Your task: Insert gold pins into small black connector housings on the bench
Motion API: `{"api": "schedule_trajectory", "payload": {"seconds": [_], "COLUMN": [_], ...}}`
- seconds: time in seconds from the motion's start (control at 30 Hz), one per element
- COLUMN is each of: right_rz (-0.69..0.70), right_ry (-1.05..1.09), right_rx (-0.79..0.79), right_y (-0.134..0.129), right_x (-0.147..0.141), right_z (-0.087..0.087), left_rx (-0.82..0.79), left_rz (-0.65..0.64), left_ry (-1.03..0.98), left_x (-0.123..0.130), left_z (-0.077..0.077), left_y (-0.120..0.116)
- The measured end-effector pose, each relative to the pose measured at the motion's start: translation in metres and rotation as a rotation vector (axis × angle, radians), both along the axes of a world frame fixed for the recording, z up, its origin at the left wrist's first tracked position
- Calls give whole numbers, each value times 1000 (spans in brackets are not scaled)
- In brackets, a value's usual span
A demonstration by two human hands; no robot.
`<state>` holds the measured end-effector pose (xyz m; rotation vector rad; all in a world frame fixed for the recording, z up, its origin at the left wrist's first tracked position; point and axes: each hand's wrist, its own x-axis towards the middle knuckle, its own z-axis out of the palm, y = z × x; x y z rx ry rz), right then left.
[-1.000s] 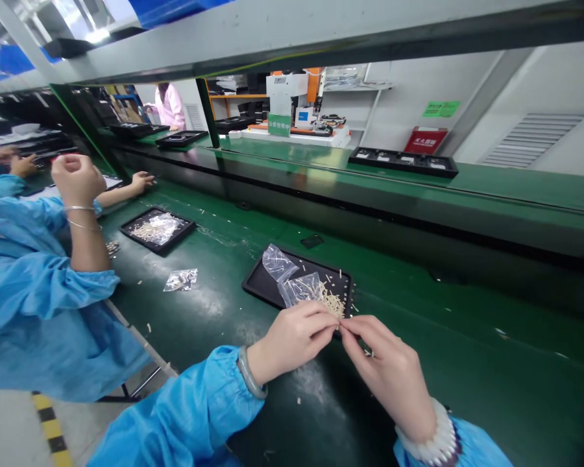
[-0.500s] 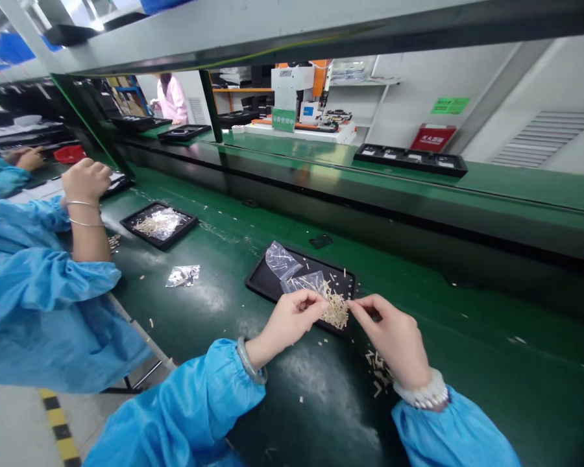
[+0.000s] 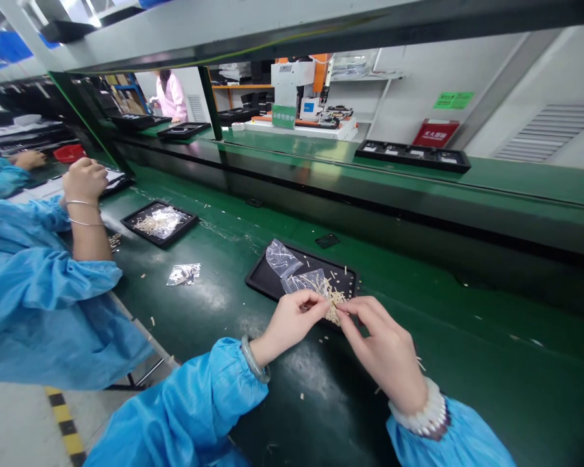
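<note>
A black tray [image 3: 263, 279] on the green bench holds clear plastic bags [image 3: 282, 259] and a heap of small beige strips [image 3: 337, 295]. Over the tray's near edge, my left hand [image 3: 292, 324] pinches with thumb and index finger; what lies between the tips is too small to name. My right hand [image 3: 387, 347] comes in from the right, its thumb and index finger also pinched on something tiny, close to the left fingertips. Both hands partly cover the heap and the tray's near side.
A co-worker's raised hand [image 3: 85, 181] is at the left, near a second black tray [image 3: 159, 224] of strips and bags. A silvery packet [image 3: 183, 274] lies between the trays. A small black piece [image 3: 327, 240] rests behind my tray.
My right hand has moved left, bringing its fingertips near those of my left hand. It now covers most of the loose strips on the bench beside the tray. My left hand has barely moved.
</note>
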<state>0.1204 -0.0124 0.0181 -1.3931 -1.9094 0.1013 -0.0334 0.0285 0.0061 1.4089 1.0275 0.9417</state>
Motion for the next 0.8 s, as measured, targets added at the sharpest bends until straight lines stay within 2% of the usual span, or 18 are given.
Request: {"api": "schedule_trajectory", "payload": {"seconds": [0.13,0.33,0.53,0.67,0.73,0.8], "right_rz": [-40,-20,-31,-110,-120,-109], "right_ry": [-129,-179,-332,-341,-246,-63], "right_rx": [76,93,115,156,120,34], "right_y": [-4,-2,-5,-6,-6,-5], "right_x": [-5,-2,-3,-10,-11,-10], "right_z": [-1,-2,-2,-4,-3,-3], "left_rx": [176,448,794,779,686,563], "left_rz": [-40,-45,-89,-103,-84,-60], "left_ry": [42,224,446,466,399,325], "left_x": [-2,-5,-8,-7,-5,-3], "left_z": [-1,0,-2,-1,0,1], "left_y": [-1,-4,-6,-9,-10,-9]}}
